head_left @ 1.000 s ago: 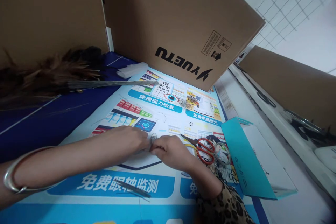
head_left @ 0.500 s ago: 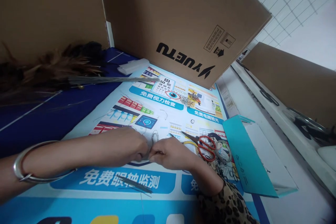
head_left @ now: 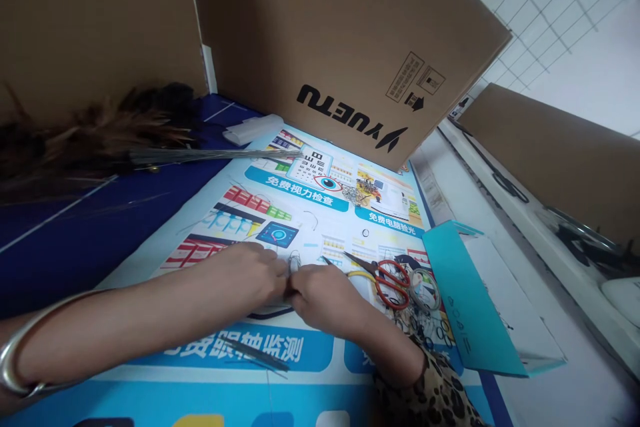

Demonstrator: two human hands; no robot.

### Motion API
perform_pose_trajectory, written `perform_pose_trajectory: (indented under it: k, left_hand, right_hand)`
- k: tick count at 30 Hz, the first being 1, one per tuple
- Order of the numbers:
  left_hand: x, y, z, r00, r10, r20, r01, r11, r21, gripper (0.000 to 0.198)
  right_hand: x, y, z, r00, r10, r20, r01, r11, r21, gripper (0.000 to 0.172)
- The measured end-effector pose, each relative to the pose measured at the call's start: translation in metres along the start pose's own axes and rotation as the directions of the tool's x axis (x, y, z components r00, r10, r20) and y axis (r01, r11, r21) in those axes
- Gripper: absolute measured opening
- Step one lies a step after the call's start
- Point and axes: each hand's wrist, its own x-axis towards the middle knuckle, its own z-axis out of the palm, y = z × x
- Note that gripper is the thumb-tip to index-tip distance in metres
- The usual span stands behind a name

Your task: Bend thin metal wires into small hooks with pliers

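Note:
My left hand [head_left: 250, 280] and my right hand [head_left: 323, 293] meet fingertip to fingertip over a printed blue and white poster [head_left: 300, 213]. Both are pinched on a thin wire loop [head_left: 293, 260] that pokes up between them. The fingers are curled closed. A silver bangle [head_left: 20, 353] sits on my left wrist. My right arm wears a leopard-print sleeve [head_left: 430, 393]. Red-handled scissors [head_left: 387, 277] lie just right of my right hand.
A feather duster [head_left: 90, 140] lies at the left on blue cloth. A big cardboard box [head_left: 340, 40] stands behind the poster. A teal paper bag [head_left: 465, 300] lies at the right, next to a tape roll [head_left: 424, 283]. Thin dark wires [head_left: 257, 355] lie near the front.
My hands stay joined on the wire loop, with only small shifts. The view has drifted slightly.

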Motion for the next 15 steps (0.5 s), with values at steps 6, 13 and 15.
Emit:
perform_pose_trajectory:
  k: [6, 13, 15]
  left_hand:
    - [0.001, 0.006, 0.004, 0.998, 0.070, 0.000, -0.070, 0.994, 0.081, 0.024]
    - [0.005, 0.011, 0.001, 0.989, 0.147, -0.029, -0.138, 0.967, 0.214, 0.023]
    - [0.006, 0.010, 0.001, 0.985, 0.168, -0.021, -0.157, 0.953, 0.259, 0.021]
  right_hand:
    - [0.001, 0.003, 0.009, 0.998, 0.031, -0.054, -0.034, 0.998, -0.053, 0.017]
    - [0.003, 0.007, 0.011, 0.993, 0.054, -0.109, -0.060, 0.997, -0.053, 0.016]
    - [0.003, 0.007, 0.010, 0.991, 0.068, -0.119, -0.075, 0.996, -0.052, 0.018]
